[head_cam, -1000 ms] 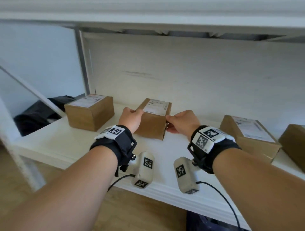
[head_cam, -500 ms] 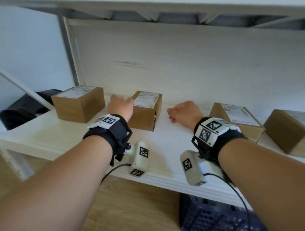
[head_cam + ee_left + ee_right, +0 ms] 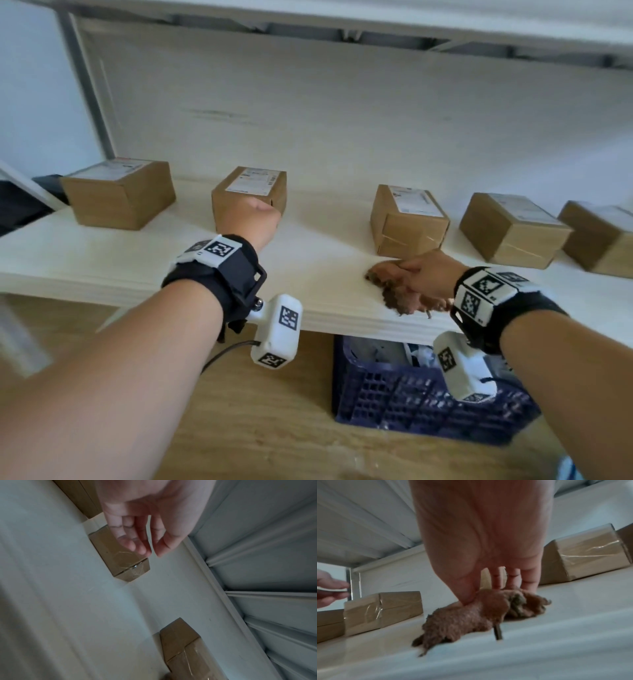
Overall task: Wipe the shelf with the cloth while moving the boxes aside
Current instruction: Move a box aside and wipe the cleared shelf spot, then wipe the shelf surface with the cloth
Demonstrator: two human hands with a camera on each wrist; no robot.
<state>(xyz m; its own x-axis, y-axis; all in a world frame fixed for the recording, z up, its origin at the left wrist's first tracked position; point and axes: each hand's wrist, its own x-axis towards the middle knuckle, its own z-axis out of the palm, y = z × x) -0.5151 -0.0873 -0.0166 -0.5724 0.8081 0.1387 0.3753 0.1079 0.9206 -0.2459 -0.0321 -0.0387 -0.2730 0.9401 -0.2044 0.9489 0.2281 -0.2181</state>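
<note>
A fuzzy brown cloth (image 3: 390, 287) (image 3: 471, 614) lies crumpled near the front edge of the white shelf (image 3: 102, 260). My right hand (image 3: 416, 275) (image 3: 489, 588) is on it, thumb and fingers pinching the fabric. Several taped cardboard boxes stand in a row along the shelf. My left hand (image 3: 253, 219) (image 3: 150, 550) hovers in front of the second box from the left (image 3: 253, 188) (image 3: 118, 557), fingers loosely curled and holding nothing. The third box (image 3: 407, 219) stands just behind the cloth.
A further box (image 3: 118, 193) stands at the left end, and two more (image 3: 510, 229) (image 3: 599, 236) at the right. The upper shelf's underside (image 3: 342, 31) is close overhead. A dark blue crate (image 3: 411, 404) sits on the wooden floor below.
My left hand has let go of the second box and drawn back. My right hand has moved right and forward onto the brown cloth. The view has swung right, showing more boxes.
</note>
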